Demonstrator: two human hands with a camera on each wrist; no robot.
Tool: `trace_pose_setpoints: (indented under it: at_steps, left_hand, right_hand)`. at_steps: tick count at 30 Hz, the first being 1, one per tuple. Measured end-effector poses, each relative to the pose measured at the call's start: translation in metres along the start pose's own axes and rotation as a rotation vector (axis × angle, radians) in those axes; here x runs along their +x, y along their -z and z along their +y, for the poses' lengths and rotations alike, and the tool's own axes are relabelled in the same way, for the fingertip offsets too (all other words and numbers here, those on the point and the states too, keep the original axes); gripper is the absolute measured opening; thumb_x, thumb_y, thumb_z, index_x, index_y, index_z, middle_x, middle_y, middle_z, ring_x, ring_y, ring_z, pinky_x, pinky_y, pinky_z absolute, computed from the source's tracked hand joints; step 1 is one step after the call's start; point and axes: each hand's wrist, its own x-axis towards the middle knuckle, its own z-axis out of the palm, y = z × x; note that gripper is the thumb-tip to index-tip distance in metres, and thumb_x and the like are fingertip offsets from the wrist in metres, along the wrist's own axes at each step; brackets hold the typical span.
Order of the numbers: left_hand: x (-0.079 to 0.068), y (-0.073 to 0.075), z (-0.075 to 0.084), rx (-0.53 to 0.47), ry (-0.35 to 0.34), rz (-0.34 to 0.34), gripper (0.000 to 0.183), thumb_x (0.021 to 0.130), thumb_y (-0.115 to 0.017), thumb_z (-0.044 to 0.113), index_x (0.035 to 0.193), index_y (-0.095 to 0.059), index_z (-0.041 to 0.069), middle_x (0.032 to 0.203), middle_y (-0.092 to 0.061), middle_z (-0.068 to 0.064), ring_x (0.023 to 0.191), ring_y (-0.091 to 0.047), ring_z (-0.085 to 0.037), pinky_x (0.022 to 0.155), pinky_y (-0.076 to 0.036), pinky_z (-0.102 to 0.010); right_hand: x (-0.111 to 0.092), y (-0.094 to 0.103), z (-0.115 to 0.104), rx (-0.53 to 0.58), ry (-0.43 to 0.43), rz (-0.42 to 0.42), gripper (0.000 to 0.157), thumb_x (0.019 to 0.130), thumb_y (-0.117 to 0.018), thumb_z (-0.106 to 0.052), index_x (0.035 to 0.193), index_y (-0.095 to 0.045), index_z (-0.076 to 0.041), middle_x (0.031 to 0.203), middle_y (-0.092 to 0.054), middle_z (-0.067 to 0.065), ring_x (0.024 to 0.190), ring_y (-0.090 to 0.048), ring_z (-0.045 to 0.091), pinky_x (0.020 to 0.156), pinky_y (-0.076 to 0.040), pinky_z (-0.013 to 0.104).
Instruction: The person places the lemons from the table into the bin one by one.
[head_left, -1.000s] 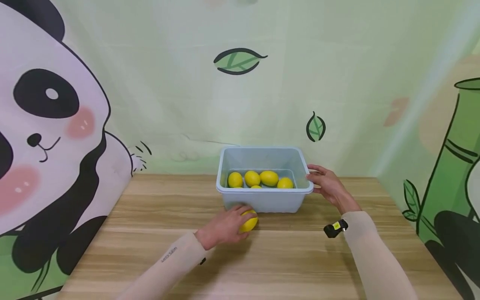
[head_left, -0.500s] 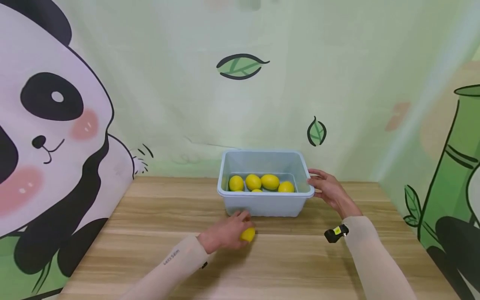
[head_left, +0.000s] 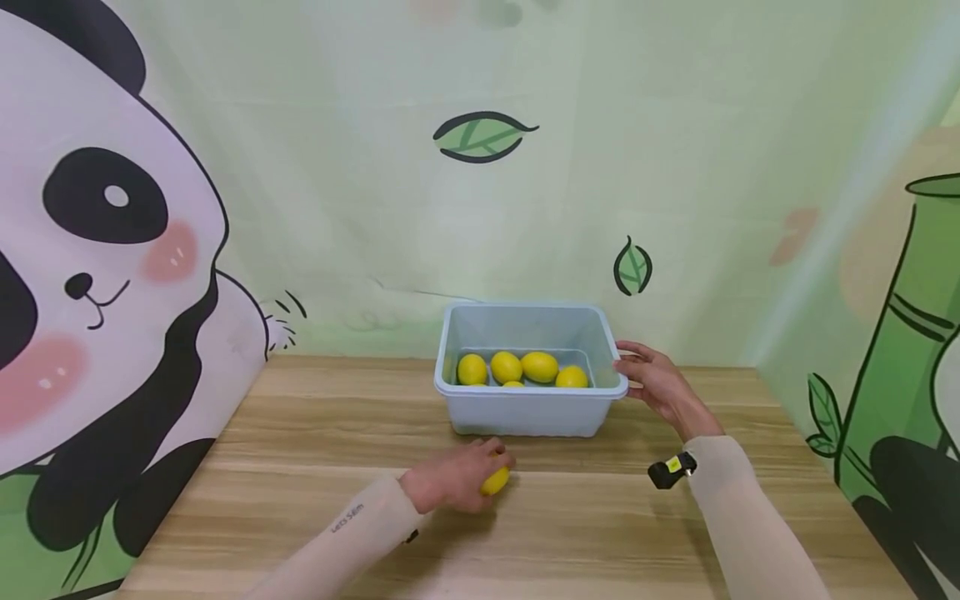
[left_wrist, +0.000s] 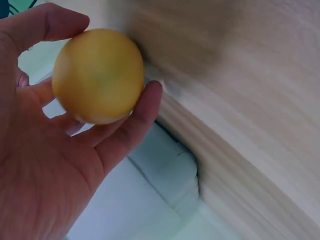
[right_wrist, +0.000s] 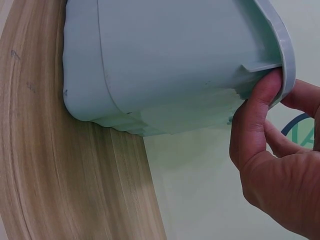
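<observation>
In the head view my left hand grips a yellow lemon low over the table, just in front of a pale blue plastic bin. The left wrist view shows the lemon between the thumb and the curled fingers, apart from the bin's wall. Several more lemons lie on the floor of the bin, some partly hidden by its front rim. At the bin's right side, my right hand holds the rim, which the right wrist view shows pinched between thumb and fingers.
The bin stands upright near the back edge of a wood-grain table. Behind it hangs a green cloth backdrop printed with a panda, leaves and bamboo.
My left hand has drawn the lemon a little toward me, away from the bin's front wall. The right hand keeps its hold on the rim. The head view has tilted slightly up.
</observation>
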Motion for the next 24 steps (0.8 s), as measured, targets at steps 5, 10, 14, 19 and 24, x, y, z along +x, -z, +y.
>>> trace_pose_setpoints:
  at_steps: [5,10,14,19,24]
  left_hand:
    - [0.001,-0.006,-0.002,-0.001,0.018,-0.035,0.053,0.082,-0.075,0.024,0.131,-0.054,0.027,0.129,-0.052,0.002,0.112,-0.057,-0.014,0.099,-0.05,-0.03]
    - [0.001,-0.008,-0.003,0.007,0.003,-0.016,0.047,0.084,-0.075,0.024,0.128,-0.056,0.027,0.126,-0.054,0.002,0.112,-0.057,-0.014,0.1,-0.05,-0.031]
    - [0.0,-0.006,-0.003,0.015,-0.021,-0.009,0.045,0.084,-0.075,0.024,0.125,-0.058,0.028,0.126,-0.054,0.003,0.113,-0.058,-0.015,0.101,-0.049,-0.031]
    - [-0.002,-0.002,-0.004,0.009,-0.052,0.022,0.046,0.081,-0.076,0.023,0.124,-0.06,0.027,0.123,-0.056,0.003,0.109,-0.058,-0.015,0.095,-0.051,-0.03]
    - [-0.003,0.007,-0.006,-0.01,-0.066,0.055,0.045,0.079,-0.075,0.023,0.122,-0.061,0.024,0.115,-0.057,0.002,0.1,-0.057,-0.014,0.091,-0.051,-0.029]
  right_hand:
    - [0.0,-0.001,0.002,0.002,0.003,-0.002,0.06,0.099,-0.055,-0.017,0.154,-0.029,-0.01,0.149,-0.038,0.022,0.115,-0.058,0.025,0.085,-0.058,0.029]
    - [0.001,0.0,0.002,0.006,0.004,-0.001,0.06,0.099,-0.056,-0.017,0.153,-0.03,-0.01,0.148,-0.039,0.022,0.115,-0.058,0.025,0.083,-0.059,0.028]
    - [0.002,0.0,0.002,0.006,0.009,-0.002,0.061,0.099,-0.057,-0.018,0.153,-0.03,-0.01,0.145,-0.041,0.021,0.115,-0.057,0.026,0.084,-0.059,0.028]
    - [0.002,0.001,0.002,0.001,0.013,0.003,0.061,0.099,-0.057,-0.018,0.153,-0.03,-0.011,0.145,-0.042,0.02,0.116,-0.056,0.028,0.084,-0.059,0.028]
    - [0.001,0.0,0.002,-0.001,0.012,0.0,0.062,0.099,-0.058,-0.019,0.153,-0.03,-0.011,0.147,-0.04,0.021,0.116,-0.057,0.028,0.084,-0.059,0.028]
